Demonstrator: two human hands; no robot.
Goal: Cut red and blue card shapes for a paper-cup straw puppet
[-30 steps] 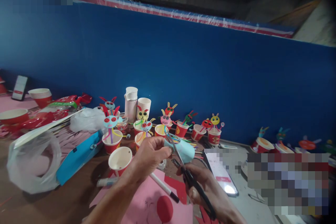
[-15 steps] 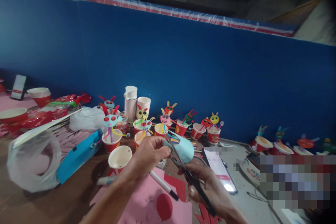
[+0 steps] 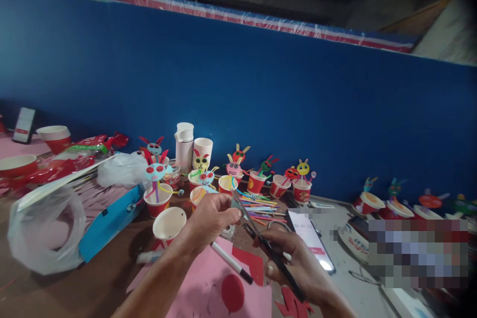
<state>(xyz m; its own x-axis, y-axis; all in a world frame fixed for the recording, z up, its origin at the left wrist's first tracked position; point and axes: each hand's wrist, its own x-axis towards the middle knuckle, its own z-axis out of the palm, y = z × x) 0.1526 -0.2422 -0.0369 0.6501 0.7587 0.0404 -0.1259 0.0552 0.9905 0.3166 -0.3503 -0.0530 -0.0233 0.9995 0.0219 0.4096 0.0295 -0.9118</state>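
The work in hand looks like snipping paper: the left hand (image 3: pixel 211 217) pinches a small piece of pale blue paper (image 3: pixel 235 202) between thumb and fingers, held up above the worktop (image 3: pixel 95 271), near the middle of the view. The right hand (image 3: pixel 296 263) has its fingers (image 3: pixel 288 253) curled around black-handled scissors (image 3: pixel 269 249), whose narrow blades reach far and left to the paper. Below the hands lie a pink paper sheet (image 3: pixel 206 285) with a red paper circle (image 3: pixel 232 292) and a white marker (image 3: pixel 230 262). Just left stands a white-rimmed paper cup (image 3: pixel 169 223); beyond the hands lie coloured paper strips (image 3: pixel 259 207) and paper-cup rabbit figures (image 3: pixel 157 198).
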